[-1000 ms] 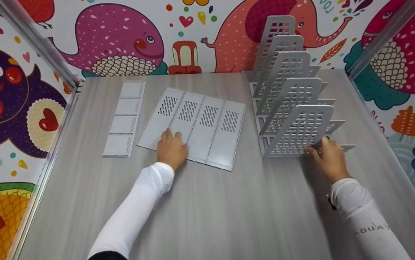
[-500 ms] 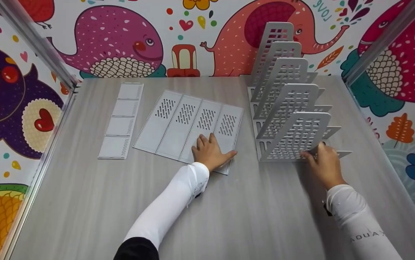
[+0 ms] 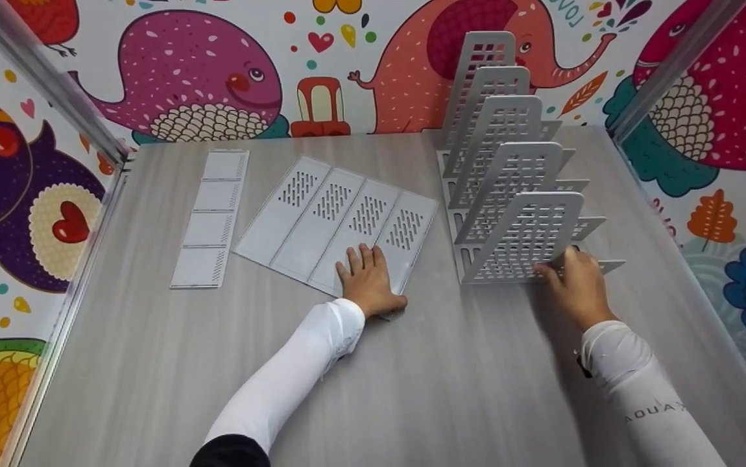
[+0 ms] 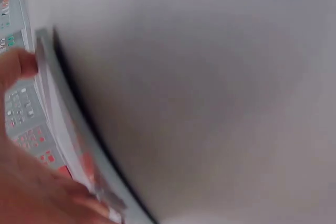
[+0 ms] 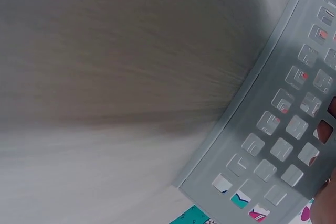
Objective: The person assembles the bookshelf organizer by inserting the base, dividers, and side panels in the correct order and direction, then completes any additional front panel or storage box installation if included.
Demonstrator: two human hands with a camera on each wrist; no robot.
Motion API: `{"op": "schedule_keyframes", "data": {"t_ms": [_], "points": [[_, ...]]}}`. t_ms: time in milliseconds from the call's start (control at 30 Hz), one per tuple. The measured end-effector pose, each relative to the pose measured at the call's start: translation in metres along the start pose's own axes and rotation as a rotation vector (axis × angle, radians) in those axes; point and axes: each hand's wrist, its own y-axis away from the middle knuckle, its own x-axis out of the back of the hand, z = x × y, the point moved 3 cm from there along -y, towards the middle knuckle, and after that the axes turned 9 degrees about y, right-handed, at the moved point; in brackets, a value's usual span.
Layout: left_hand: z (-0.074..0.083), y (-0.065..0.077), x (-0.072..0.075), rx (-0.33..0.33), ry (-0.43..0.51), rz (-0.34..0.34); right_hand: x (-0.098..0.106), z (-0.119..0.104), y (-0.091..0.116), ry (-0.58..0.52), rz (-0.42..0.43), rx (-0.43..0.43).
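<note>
A wide grey panel (image 3: pixel 269 227) of four slotted sections lies flat on the table, turned at an angle. My left hand (image 3: pixel 371 285) rests on its near right corner, fingers straight and spread, thumb out to the right. Close up in the left wrist view, that hand lies along the panel's edge (image 4: pixel 79 108). At the right stands a grey file rack (image 3: pixel 535 240) with several upright perforated dividers. My right hand (image 3: pixel 577 285) grips its front divider near the bottom right, thumb in front and fingers behind. The right wrist view shows this divider (image 5: pixel 262 145) close up, with fingertips through its holes.
A narrow panel (image 3: pixel 207 220) of four small sections lies flat at the left. The wood-grain table (image 3: pixel 321 402) is bounded by cartoon-printed walls (image 3: pixel 204 71) with metal corner posts (image 3: pixel 48 78). The file rack stands close to the back wall.
My left hand has moved from the left part of the wide panel to its near right corner. The panel has turned slightly clockwise. My right hand keeps its hold on the rack.
</note>
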Motion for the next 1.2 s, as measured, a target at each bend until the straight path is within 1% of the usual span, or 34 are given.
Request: {"op": "schedule_keyframes", "data": {"t_ms": [133,200,333,433,600,700,800,900,967,1033,1167,1200], "points": [[-0.016,0.008,0.013,-0.059,-0.053,-0.064,0.0,-0.001,-0.002,0.003,0.014,0.006],[-0.025,0.012,0.02,-0.08,-0.065,-0.089,0.001,-0.001,-0.003,0.005,0.017,0.002],[-0.045,0.019,0.032,-0.088,-0.066,-0.126,0.003,0.001,-0.002,0.006,0.008,-0.006],[-0.061,0.024,0.037,-0.086,-0.066,-0.132,0.003,0.002,0.0,0.003,0.0,-0.012],[-0.088,0.03,0.043,-0.07,-0.047,-0.101,0.003,0.003,0.002,-0.005,-0.019,-0.012],[-0.101,0.033,0.048,-0.043,-0.035,-0.083,0.002,0.003,0.001,0.002,-0.03,0.002],[-0.113,0.034,0.053,-0.031,-0.025,-0.067,0.002,0.002,0.001,0.018,-0.049,0.014],[-0.119,0.032,0.055,-0.045,-0.028,-0.041,0.005,0.004,-0.001,0.027,-0.085,0.01],[-0.12,0.03,0.055,-0.056,-0.04,-0.026,0.008,0.008,-0.001,0.019,-0.088,0.011],[-0.12,0.03,0.056,-0.063,-0.072,-0.006,0.009,0.012,-0.002,0.0,-0.086,0.02],[-0.123,0.029,0.055,-0.086,-0.159,0.075,0.012,0.013,-0.002,-0.057,-0.102,0.045],[-0.124,0.029,0.054,-0.088,-0.18,0.094,0.012,0.012,-0.002,-0.071,-0.117,0.035]]}}
